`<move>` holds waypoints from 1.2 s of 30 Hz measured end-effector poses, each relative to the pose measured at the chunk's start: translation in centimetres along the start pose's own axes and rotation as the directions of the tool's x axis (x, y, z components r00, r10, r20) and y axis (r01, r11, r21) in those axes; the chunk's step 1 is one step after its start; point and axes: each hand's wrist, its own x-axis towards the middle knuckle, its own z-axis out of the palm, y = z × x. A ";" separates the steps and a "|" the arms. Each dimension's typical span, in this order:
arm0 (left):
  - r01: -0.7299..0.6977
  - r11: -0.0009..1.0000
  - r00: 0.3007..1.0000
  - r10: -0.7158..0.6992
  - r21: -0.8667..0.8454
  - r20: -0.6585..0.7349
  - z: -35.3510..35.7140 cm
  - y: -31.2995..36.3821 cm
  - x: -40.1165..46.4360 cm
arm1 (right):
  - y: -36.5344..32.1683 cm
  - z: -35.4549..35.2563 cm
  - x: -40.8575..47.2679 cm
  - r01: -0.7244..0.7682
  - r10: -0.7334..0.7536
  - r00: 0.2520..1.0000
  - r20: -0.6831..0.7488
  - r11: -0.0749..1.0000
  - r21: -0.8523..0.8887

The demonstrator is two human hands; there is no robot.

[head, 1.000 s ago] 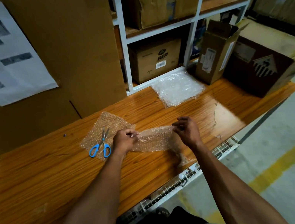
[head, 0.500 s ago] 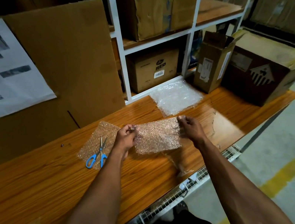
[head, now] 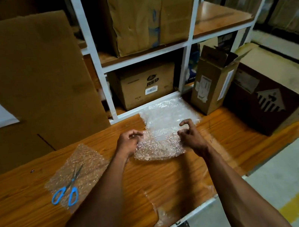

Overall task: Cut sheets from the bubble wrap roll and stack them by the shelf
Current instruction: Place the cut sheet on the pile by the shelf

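Plastic sheet held at its far corners, both hands' fingers pinching it, heads for the stack by the shelf; next, lay it squarely on top.

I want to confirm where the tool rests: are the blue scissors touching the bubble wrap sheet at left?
Touching. The head view shows the blue scissors lying flat on the bubble wrap sheet.

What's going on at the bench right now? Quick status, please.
Left hand and right hand pinch a cut sheet by its side edges, at the stack by the shelf. Scissors lie on another sheet. Nothing in the way.
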 end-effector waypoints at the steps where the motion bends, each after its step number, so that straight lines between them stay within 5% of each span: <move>1: 0.013 1.000 1.000 -0.013 -0.004 -0.021 1.0 0.3 1.3 | 0.0 -1.0 1.3 0.019 -0.019 1.000 0.000 0.999 -0.028; 5: 0.034 0.999 0.997 -0.036 -0.035 -0.063 4.1 1.4 5.0 | 0.3 -3.8 5.8 0.035 -0.037 0.999 -0.012 0.995 -0.091; 9: 0.047 0.993 0.999 -0.047 -0.110 0.004 6.8 2.8 8.1 | 0.3 -6.1 8.7 -0.017 0.018 0.999 -0.042 1.000 0.021; 16: 0.084 0.996 0.996 -0.083 0.035 -0.014 10.6 4.8 14.2 | 2.4 -8.4 12.4 -0.090 0.097 0.994 -0.058 0.990 0.109; 27: -0.030 0.984 0.996 0.045 0.176 -0.081 14.8 7.7 22.7 | 4.9 -8.1 14.2 -0.058 0.034 0.887 -0.461 0.998 -0.037; 36: -0.091 0.947 0.995 0.099 0.307 -0.011 17.2 6.2 26.7 | 5.6 -8.0 13.7 -0.181 -0.024 0.876 -0.482 0.910 -0.374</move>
